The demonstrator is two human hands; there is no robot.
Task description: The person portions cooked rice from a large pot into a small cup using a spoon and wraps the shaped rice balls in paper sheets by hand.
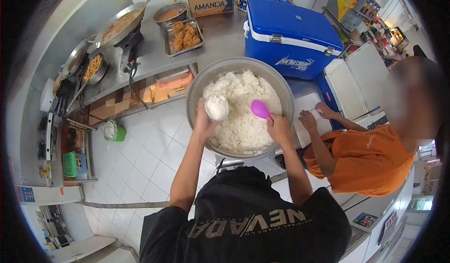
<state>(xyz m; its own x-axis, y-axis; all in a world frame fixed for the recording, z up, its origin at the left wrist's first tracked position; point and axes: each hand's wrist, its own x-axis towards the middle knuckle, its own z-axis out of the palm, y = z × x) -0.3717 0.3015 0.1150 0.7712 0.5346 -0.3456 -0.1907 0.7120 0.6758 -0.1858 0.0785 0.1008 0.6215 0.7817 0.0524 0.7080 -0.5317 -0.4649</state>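
A wide metal pot (192,99) full of white rice (248,131) stands in front of me. My left hand (204,122) is wrapped round a small round cup (217,107) filled with rice, held above the pot's left part. In my right hand (280,130) is the handle of a purple rice spoon (260,108), its bowl over the rice at the right. Cup and spoon are apart. Loose rice lies heaped highest toward the pot's far side.
A person in an orange shirt (375,160) stands close at the right, both hands on something white. Behind the pot are a blue cooler (293,38), a tray of fried food (183,37) and a cardboard box (211,5). Pans (119,23) stand at the left.
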